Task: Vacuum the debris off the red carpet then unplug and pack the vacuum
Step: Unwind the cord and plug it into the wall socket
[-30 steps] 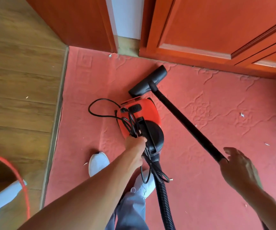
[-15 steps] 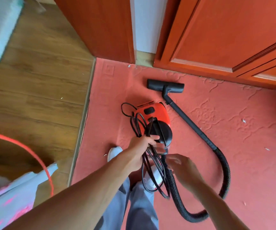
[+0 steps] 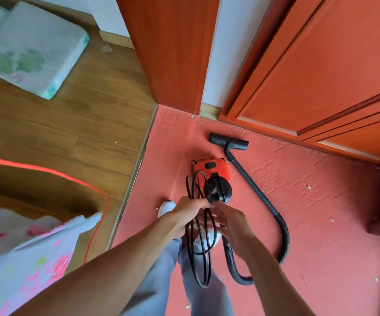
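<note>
- The left hand (image 3: 191, 207) is clamping its grip round a bundle of black cord (image 3: 198, 254) loops, which are hanging down in front of the person's legs; a second ago that hand was down at the vacuum's handle with the cord bunched beside it
- The right hand (image 3: 232, 221) is meeting the bundle just beside the left, having let go of the wand it was holding a second ago; seen from the back, its grip is not showing whether it is pinching the cord or only touching it
- The ribbed hose (image 3: 283, 238) is now lying in a wide curl on the red carpet (image 3: 321, 236), to the right of the legs
- The vacuum (image 3: 214, 172) is sitting on the carpet just beyond the hands, near the carpet's left edge; its body is closed, so whatever it is holding inside is not showing
- The wand (image 3: 250, 183) and floor nozzle (image 3: 229, 142) are lying flat on the carpet beyond it, the nozzle resting near the cupboard doors (image 3: 321, 65)
- Judging by this, the cleaning is giving way to packing, with the cord being gathered, though white debris (image 3: 309, 187) is speckling the carpet to the right
- No box or bag for the vacuum is showing; a white pack (image 3: 31, 49) is lying far off on the wooden floor (image 3: 70, 133), too blurred to tell its contents
</note>
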Tool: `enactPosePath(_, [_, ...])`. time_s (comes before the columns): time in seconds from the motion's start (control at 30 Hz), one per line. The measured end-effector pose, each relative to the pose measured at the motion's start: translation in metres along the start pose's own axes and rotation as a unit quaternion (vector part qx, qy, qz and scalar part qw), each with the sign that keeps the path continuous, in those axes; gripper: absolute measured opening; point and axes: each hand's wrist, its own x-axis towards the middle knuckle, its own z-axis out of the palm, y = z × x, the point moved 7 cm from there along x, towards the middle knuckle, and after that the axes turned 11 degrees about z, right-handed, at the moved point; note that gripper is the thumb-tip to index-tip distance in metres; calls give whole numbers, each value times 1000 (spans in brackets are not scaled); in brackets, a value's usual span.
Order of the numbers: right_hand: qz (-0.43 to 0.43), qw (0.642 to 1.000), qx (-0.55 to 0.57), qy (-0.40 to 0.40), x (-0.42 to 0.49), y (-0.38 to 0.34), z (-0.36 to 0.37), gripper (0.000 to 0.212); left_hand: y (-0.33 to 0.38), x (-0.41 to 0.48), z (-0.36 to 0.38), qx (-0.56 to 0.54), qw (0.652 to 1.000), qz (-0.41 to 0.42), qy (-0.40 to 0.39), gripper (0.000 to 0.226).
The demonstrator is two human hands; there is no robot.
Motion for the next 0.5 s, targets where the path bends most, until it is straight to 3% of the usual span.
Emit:
enactPosePath(0.17, [4, 996, 89, 10, -34, -21, 24, 30, 17, -40, 2, 26, 997, 59, -37, 24])
enactPosePath(0.27, [0, 987, 138, 78, -60, -29, 18, 16, 32, -60, -10, 60, 994, 85, -41, 20])
enactPosePath(0.37, [-13, 981, 185, 58, -87, -43, 23, 20, 52, -77, -25, 120, 986, 110, -31, 10])
enactPosePath(0.43, [-24, 983, 179, 37, -108, -53, 31, 24, 64, -85, -33, 159, 979, 121, -37, 33])
enactPosePath(0.5, [-39, 982, 180, 41, -127, -62, 35, 18, 82, -101, -34, 218, 964, 142, -54, 33])
